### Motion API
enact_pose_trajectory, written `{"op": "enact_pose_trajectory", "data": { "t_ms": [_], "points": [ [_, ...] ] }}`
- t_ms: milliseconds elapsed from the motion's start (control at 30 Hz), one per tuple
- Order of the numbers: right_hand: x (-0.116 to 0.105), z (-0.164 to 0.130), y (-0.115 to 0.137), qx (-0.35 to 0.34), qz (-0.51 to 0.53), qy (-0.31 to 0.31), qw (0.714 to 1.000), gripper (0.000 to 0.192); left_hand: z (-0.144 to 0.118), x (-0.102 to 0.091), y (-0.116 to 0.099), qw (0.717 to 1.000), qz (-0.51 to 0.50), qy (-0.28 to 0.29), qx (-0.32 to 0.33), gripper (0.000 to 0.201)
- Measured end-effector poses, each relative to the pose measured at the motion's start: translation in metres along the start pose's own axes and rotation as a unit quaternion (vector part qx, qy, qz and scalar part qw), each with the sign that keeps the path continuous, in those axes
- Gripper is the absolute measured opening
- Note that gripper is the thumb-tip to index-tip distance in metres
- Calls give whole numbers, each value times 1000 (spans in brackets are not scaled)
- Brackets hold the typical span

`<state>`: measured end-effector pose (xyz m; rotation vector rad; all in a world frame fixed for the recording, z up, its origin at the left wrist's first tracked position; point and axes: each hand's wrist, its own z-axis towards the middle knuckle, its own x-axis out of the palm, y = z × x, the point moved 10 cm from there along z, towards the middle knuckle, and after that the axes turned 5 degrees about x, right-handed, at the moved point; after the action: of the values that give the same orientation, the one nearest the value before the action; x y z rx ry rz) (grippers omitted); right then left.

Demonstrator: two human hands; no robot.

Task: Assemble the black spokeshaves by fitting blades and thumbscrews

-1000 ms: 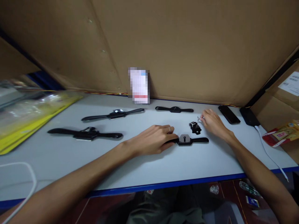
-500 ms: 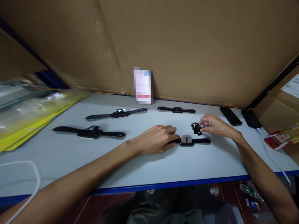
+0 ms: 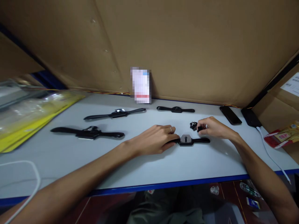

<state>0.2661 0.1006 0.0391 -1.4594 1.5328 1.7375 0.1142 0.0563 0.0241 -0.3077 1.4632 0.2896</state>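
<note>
My left hand (image 3: pixel 161 138), with a ring on one finger, is closed around the left handle of a black spokeshave (image 3: pixel 198 141) on the table. A grey blade (image 3: pixel 184 139) lies on its middle, with a dark screw showing through the slot. My right hand (image 3: pixel 211 127) pinches a small black part (image 3: pixel 199 128), perhaps a cap, just above the spokeshave's right handle. Small black and shiny pieces (image 3: pixel 193 125) lie beside those fingertips.
Two spokeshaves with blades (image 3: pixel 93 133) (image 3: pixel 119 114) lie at left; a bare spokeshave body (image 3: pixel 176 109) lies behind. A pixelated upright screen (image 3: pixel 142 86) leans on the cardboard wall (image 3: pixel 175 46). Phone (image 3: pixel 230 115), white cable (image 3: pixel 271 149) and red packet (image 3: pixel 280 137) are right; plastic bags (image 3: pixel 30 112) left.
My right hand has picked a black part out of the small pieces and drawn it slightly toward me. My left hand stays on the spokeshave handle.
</note>
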Motion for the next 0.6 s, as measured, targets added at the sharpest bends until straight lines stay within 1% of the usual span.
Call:
{"op": "enact_pose_trajectory", "data": {
  "t_ms": [67, 167, 233, 300, 367, 467, 533, 600],
  "points": [
    [-8, 0, -1, 5, 43, -36, 998, 5, 0, 0, 0, 1000, -1, -2, 1, 29],
    [-16, 0, 0, 7, 122, -80, 989, 4, 1, -2, -1, 1000, -3, -10, 3, 28],
    [-16, 0, 3, 1, 174, -91, 981, 11, 1, -3, -1, 1000, -3, -17, 7, 28],
    [-9, 0, 11, -8, 209, -83, 974, 21, 1, -3, -1, 1000, -3, -20, 8, 27],
    [2, 1, 20, -22, 215, -70, 974, 19, 0, -2, -1, 1000, -1, -19, 6, 27],
    [18, 1, 33, -42, 168, -58, 983, 12, 0, -1, 0, 1000, 1, -14, 3, 27],
    [26, 2, 36, -42, 137, -48, 989, 13, 0, -2, 0, 1000, 2, -16, 5, 28],
    [29, 2, 37, -37, 130, -38, 990, 15, 0, -3, -1, 1000, 2, -18, 9, 28]
  ]
}}
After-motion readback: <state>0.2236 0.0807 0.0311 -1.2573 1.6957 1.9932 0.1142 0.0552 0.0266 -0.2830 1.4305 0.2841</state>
